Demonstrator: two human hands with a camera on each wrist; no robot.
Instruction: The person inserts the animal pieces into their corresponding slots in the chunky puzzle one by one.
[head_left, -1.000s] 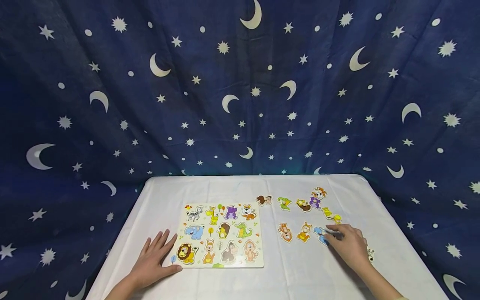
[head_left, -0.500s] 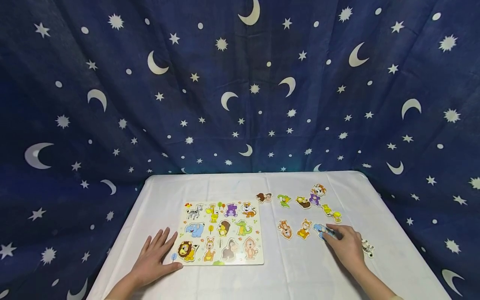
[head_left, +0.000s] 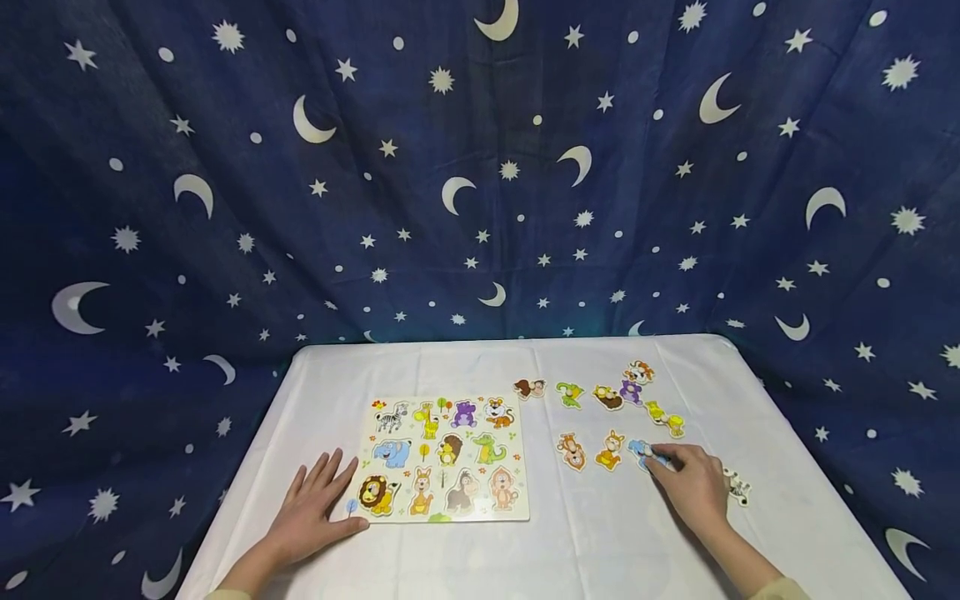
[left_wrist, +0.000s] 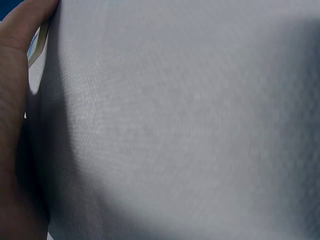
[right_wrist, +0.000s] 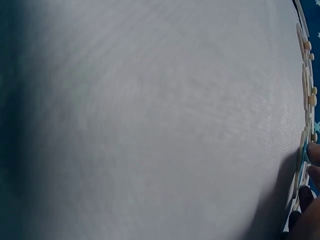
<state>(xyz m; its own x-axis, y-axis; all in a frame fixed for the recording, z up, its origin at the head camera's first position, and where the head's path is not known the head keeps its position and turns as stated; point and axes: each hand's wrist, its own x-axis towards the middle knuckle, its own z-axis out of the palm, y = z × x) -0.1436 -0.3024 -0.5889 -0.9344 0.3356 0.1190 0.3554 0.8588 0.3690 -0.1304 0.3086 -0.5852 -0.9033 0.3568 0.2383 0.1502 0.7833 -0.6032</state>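
Note:
A white puzzle board (head_left: 442,514) with printed animals lies left of the table's middle. My left hand (head_left: 310,508) rests flat at its left side with fingers spread, the thumb along the lower left corner. The left wrist view shows part of that hand (left_wrist: 11,100) beside the white cloth. To the right, my right hand (head_left: 692,489) pinches a blue elephant puzzle piece (head_left: 639,450) between thumb and forefinger, partly covering it. The right wrist view catches the fingertips (right_wrist: 314,154) at this knobbed piece. A lion piece (head_left: 377,497) sits in the board's lower left spot.
Near the right hand lie kangaroo (head_left: 609,451), monkey (head_left: 571,452) and zebra (head_left: 738,487) pieces. Farther back are gorilla (head_left: 529,389), crocodile (head_left: 569,395), hedgehog (head_left: 607,397), hippo (head_left: 631,392), tiger (head_left: 639,372) and giraffe (head_left: 664,419) pieces. A starry curtain (head_left: 480,167) hangs behind the table.
My right fingers stay at the elephant piece while the hand shifts slightly, showing more of the zebra piece. The left hand keeps its place by the board. The head view tilts a little.

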